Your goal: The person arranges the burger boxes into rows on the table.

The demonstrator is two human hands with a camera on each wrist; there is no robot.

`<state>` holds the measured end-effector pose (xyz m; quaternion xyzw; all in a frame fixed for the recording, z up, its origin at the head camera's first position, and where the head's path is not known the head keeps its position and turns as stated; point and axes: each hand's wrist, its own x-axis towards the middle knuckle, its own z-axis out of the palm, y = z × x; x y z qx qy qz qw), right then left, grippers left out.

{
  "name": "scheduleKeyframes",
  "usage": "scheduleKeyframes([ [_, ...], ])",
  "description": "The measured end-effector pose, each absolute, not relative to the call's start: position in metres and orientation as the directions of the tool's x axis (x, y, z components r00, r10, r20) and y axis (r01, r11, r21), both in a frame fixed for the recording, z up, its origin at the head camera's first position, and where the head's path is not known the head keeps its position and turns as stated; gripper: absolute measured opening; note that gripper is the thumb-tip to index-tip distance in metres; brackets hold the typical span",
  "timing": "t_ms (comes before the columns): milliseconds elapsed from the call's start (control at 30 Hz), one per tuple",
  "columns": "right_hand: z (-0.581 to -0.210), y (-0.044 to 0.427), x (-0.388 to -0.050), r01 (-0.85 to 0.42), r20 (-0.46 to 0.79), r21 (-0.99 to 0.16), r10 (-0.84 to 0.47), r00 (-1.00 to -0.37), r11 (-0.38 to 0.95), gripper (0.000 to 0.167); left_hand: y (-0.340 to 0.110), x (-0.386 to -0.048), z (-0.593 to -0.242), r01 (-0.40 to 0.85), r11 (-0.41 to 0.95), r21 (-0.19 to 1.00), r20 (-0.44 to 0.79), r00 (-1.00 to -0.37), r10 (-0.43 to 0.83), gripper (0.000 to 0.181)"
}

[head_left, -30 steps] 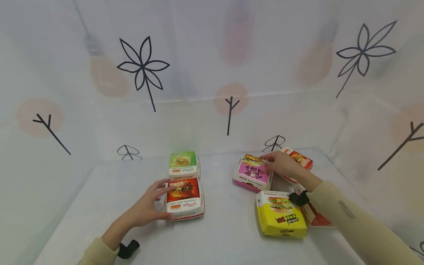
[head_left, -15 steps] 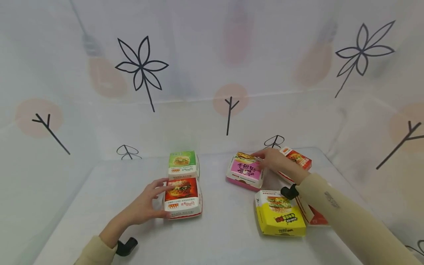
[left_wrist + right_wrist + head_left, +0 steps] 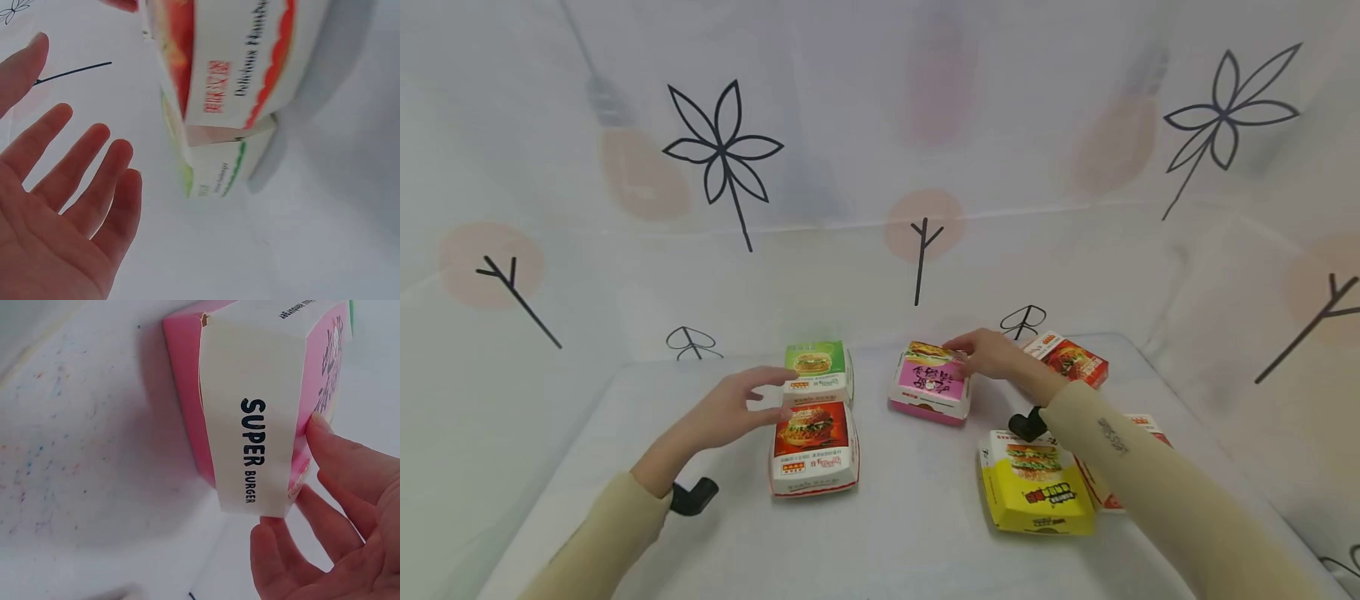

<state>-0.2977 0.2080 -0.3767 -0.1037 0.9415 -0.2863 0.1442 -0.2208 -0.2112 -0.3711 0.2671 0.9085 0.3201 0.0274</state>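
A pink burger box lies on the white tabletop in the middle of the head view. My right hand holds its back right corner; in the right wrist view the thumb rests on the lid and other fingers reach round the end beside the "SUPER BURGER" side. To the left, a red burger box stands in front of a green burger box, their sides close together. Over the left of these two boxes hovers my left hand, fingers spread and holding nothing; the left wrist view shows its bare palm.
A yellow burger box sits at the front right. Behind the right arm are a red box near the back edge and another red-and-white box, partly hidden by the sleeve. A patterned white cloth hangs behind the table.
My right hand has slid the pink box leftward across the table. My left hand has come off the red box, moving up and away toward the back.
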Motion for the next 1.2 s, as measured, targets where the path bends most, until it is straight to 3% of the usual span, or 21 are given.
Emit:
scheduleKeyframes([
  [567, -0.385, 0.185, -0.31, -0.126, -0.185, -0.676, -0.333, -0.925, 0.726, 0.056, -0.151, -0.295, -0.354, 0.487, 0.627, 0.608, 0.053, -0.813, 0.58, 0.052],
  [900, -0.388, 0.184, -0.316, -0.105, -0.201, -0.709, -0.342, -0.918, 0.698, 0.055, -0.106, -0.316, -0.353, 0.479, 0.662, 0.576, -0.048, -0.788, 0.613, 0.056],
  [1200, -0.39, 0.184, -0.316, -0.118, -0.207, -0.712, -0.366, -0.907, 0.693, 0.055, -0.08, -0.321, -0.372, 0.434, 0.709, 0.555, -0.141, -0.791, 0.595, 0.057],
])
